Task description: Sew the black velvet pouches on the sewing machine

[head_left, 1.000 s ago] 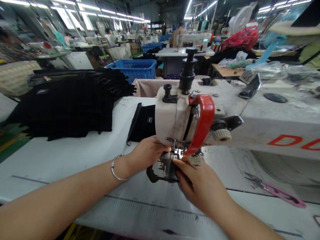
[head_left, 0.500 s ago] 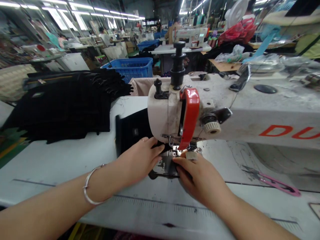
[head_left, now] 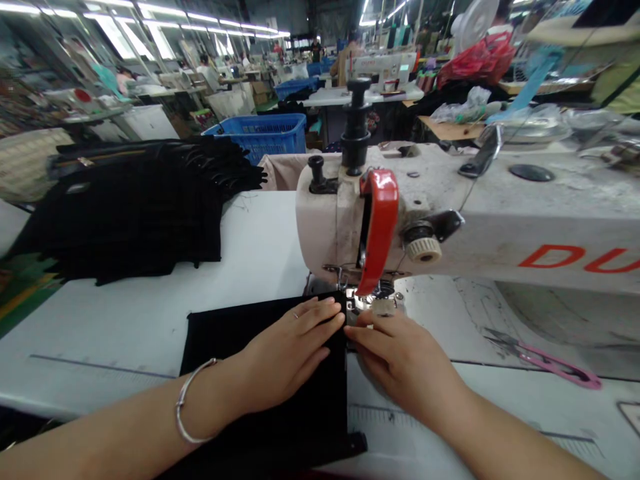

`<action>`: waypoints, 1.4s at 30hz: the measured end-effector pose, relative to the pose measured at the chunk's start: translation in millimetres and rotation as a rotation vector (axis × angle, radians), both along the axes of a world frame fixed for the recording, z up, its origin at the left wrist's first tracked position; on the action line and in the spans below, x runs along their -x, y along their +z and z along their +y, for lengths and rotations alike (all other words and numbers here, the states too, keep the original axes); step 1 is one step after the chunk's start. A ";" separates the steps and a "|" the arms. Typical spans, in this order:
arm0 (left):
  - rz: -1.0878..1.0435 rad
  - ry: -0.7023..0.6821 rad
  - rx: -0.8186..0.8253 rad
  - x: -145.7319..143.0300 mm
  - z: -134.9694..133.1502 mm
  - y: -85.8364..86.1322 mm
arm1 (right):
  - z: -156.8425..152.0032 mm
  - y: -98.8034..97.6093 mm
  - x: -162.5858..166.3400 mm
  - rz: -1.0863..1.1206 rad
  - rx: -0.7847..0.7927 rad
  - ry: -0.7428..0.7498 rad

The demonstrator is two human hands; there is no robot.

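A black fabric panel (head_left: pixel 220 340) lies on the sewing machine's table, its upper right corner at the metal presser foot (head_left: pixel 351 301). My left hand (head_left: pixel 287 350) rests flat on the panel with fingers stretched out, fingertips close to its right edge. My right hand (head_left: pixel 400 353) is just right of that edge, beside the foot. Its fingers are curled in, with the thumb tip at the fabric's edge; what they pinch, if anything, is hidden. A small beige block (head_left: pixel 384 307) shows just above these fingers. The white sewing machine (head_left: pixel 475 227) carries a red guard (head_left: pixel 381 230) in front.
Pink-handled thread snips (head_left: pixel 550 363) lie on the right of the machine bed. A thick stack of black fabric pieces (head_left: pixel 135 213) sits at the table's left. Behind stands a blue plastic basket (head_left: pixel 270 137). Further back, people work at other machines.
The black panel, earlier partly behind the machine head, now lies in front and left of the foot. My left hand has shifted slightly and flattened onto it. My right hand has barely moved.
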State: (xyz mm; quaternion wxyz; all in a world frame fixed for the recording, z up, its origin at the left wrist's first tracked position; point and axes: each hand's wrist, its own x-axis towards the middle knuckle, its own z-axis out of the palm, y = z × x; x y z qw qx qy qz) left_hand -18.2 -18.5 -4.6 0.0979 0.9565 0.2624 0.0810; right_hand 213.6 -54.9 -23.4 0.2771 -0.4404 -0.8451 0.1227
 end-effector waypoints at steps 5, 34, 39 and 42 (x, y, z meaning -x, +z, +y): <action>0.016 -0.003 -0.010 -3.8 1.1 2.3 | -1.6 0.2 0.7 0.006 0.048 -0.004; 0.147 0.047 0.078 2.1 -38.8 27.9 | -8.7 18.9 -11.5 -0.094 0.203 0.402; 0.090 0.046 0.061 3.9 -32.6 33.4 | -7.1 22.2 -9.3 -0.103 0.192 0.452; 0.069 0.036 0.009 3.2 -32.0 34.7 | -7.5 24.0 -8.7 -0.098 0.192 0.470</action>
